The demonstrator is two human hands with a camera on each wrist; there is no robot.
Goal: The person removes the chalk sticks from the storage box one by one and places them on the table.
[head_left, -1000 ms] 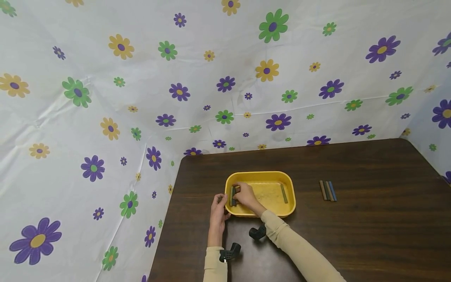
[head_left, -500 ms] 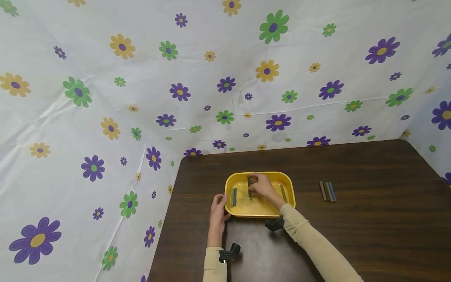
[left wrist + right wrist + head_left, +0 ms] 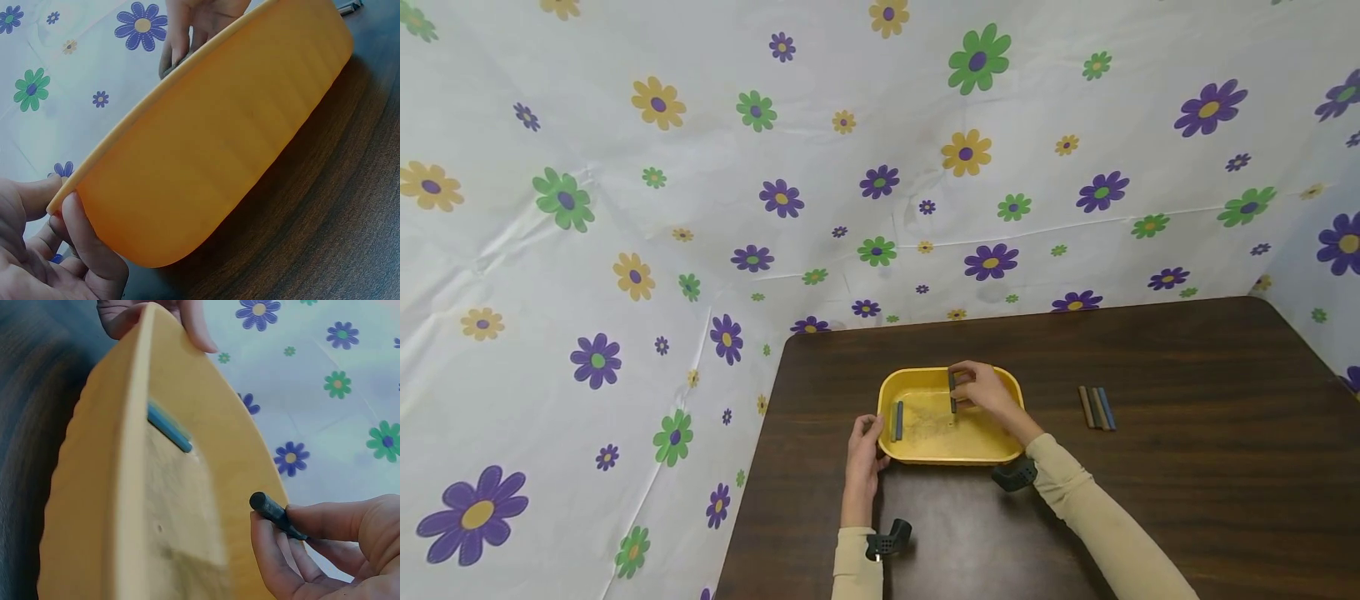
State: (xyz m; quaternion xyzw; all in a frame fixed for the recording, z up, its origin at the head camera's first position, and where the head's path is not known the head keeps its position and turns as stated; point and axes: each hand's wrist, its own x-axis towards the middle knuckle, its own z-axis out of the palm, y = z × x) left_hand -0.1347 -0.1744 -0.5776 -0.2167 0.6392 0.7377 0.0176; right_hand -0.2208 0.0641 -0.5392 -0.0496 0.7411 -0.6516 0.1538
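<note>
A yellow plastic tray (image 3: 925, 458) stands on the dark table, its rim gripped at the left side by my left hand (image 3: 862, 450). In the left wrist view the thumb and fingers pinch the tray's corner. Over the inside of the tray, my right hand (image 3: 988, 392) pinches a dark crayon (image 3: 952, 393) between thumb and fingers. The right wrist view shows this crayon (image 3: 275, 511) raised above the tray floor, its flat end toward the camera. At the tray's left end lie a blue crayon (image 3: 899, 420) and an olive crayon (image 3: 893, 423), side by side.
To the right of the tray, several brown, dark and blue crayons (image 3: 1097, 408) lie in a row on the table (image 3: 1187, 483). A white flower-printed sheet (image 3: 820, 167) hangs behind and to the left. Dark smudges mark the tray floor.
My right hand took the dark crayon from beside the others at the tray's left and carried it rightward. It now hides the olive crayon at the right end. My left hand stayed.
</note>
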